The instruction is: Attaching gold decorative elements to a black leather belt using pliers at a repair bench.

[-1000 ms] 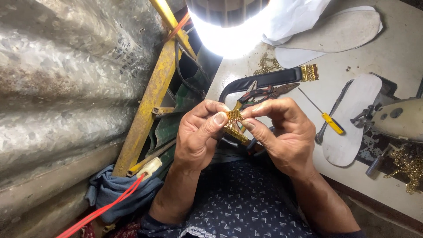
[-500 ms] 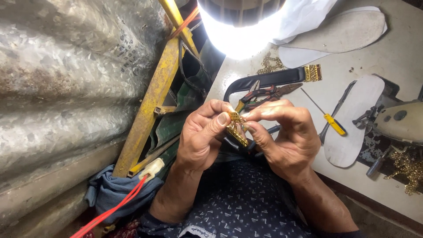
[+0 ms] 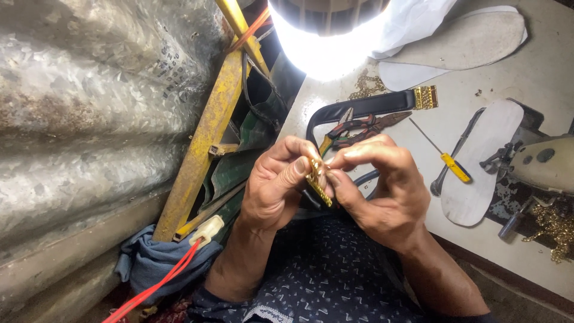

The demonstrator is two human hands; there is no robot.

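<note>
Both hands have drawn closer together since the earlier frame, off the bench's [image 3: 538,66] near edge, above the lap. The left hand [image 3: 272,185] and right hand [image 3: 382,191] have their fingers closed in a pinch on a small gold ornament [image 3: 315,180]: likely light, stiff, sharp-edged and slippery, best gripped by its edges.

Pale, scuffed counter [image 3: 538,66] is carrying the work clutter: two flat shoe insoles [image 3: 466,42] lying at the far edge, another white sole [image 3: 487,161] sitting nearer beside the sewing machine [image 3: 544,167]. A black strap with gold trim [image 3: 371,106] is lying just above red-handled pliers [image 3: 359,128], a yellow-handled screwdriver [image 3: 445,161] is resting between pliers and white sole, and gold chain [image 3: 556,230] is piling at the right edge.
</note>
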